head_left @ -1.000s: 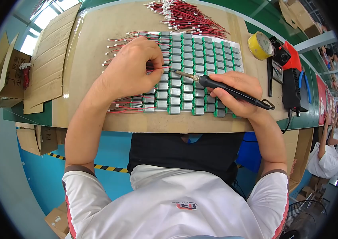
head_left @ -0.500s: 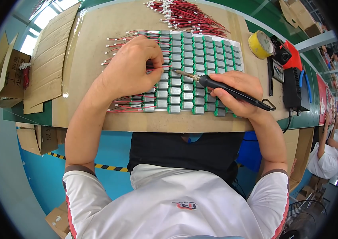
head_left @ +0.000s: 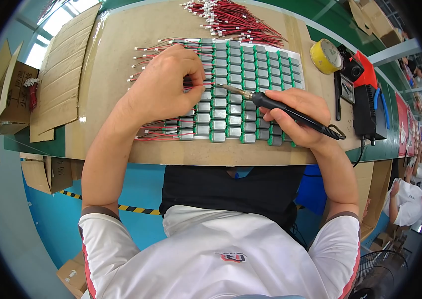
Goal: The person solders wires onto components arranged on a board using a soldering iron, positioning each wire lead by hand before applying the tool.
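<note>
Brown cardboard sheeting [head_left: 109, 60] covers most of the green tabletop [head_left: 57, 147]. Positioned on it is a block of grey modules [head_left: 233, 78] with green edges, set in close columns; red and black leads [head_left: 146, 49] extend from its left side. A loose wire pile [head_left: 238, 25] lies beyond its far edge.

My left grip [head_left: 171, 82] is pinched closed on a thin red wire [head_left: 209, 84], over the left part of the block. My right grip [head_left: 306, 103] is wrapped around the handle of a soldering iron [head_left: 276, 103], tip directed at the wire. Contact between tip and wire cannot be confirmed from this view.

CAUTION:
1. Sideways drift of the tip could scorch or bridge an adjacent module, since spacing is tight.
2. Movement of my left grip before the solder sets would probably leave a weak joint.
3. The pinch is near the hot tip; a slip could burn me.
4. Leads beside my left wrist may snag on withdrawal.
</note>
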Demonstrator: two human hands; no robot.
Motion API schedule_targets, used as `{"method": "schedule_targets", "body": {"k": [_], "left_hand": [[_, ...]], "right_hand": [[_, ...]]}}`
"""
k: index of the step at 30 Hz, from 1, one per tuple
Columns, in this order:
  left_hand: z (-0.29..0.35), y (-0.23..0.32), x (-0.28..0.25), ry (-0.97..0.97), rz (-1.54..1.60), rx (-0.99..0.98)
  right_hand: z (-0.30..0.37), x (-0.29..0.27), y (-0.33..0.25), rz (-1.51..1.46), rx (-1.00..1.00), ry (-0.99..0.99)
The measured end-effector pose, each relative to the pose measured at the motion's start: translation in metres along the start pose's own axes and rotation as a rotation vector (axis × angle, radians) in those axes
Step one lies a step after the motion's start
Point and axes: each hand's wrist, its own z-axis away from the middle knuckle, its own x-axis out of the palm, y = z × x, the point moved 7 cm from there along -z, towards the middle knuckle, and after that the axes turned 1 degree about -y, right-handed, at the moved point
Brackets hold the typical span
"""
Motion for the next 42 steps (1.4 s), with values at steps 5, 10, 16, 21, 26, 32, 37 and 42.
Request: {"method": "schedule_targets", "body": {"k": [5,10,16,21,26,32,37,42], "left_hand": [[0.0,0.0,0.0,0.0,0.001,0.005],[0.0,0.002,0.001,0.02,0.0,0.037],[-0.001,0.003,0.001,0.009,-0.004,0.025],[0.0,0.0,-0.001,0.025,-0.003,0.044],[0.003,0.001,-0.002,0.044,-0.046,0.087],[-0.001,0.002,0.009,0.044,-0.061,0.081],[-0.002,0.006,0.009,0.004,-0.059,0.046],[0.002,0.001,0.0,0.024,-0.032,0.073]], "right_hand": [[-0.002,-0.001,-0.002,-0.015,-0.025,-0.013],[-0.005,-0.001,0.002,-0.115,0.067,0.058],[-0.025,0.016,0.01,-0.193,0.341,0.075],[-0.055,0.043,-0.005,0.082,0.042,0.009],[-0.067,0.06,-0.005,0.088,0.028,-0.041],[-0.06,0.06,-0.001,0.118,0.095,-0.022],[-0.057,0.057,-0.003,0.129,0.091,-0.007],[-0.064,0.06,-0.008,0.128,0.001,-0.002]]}}
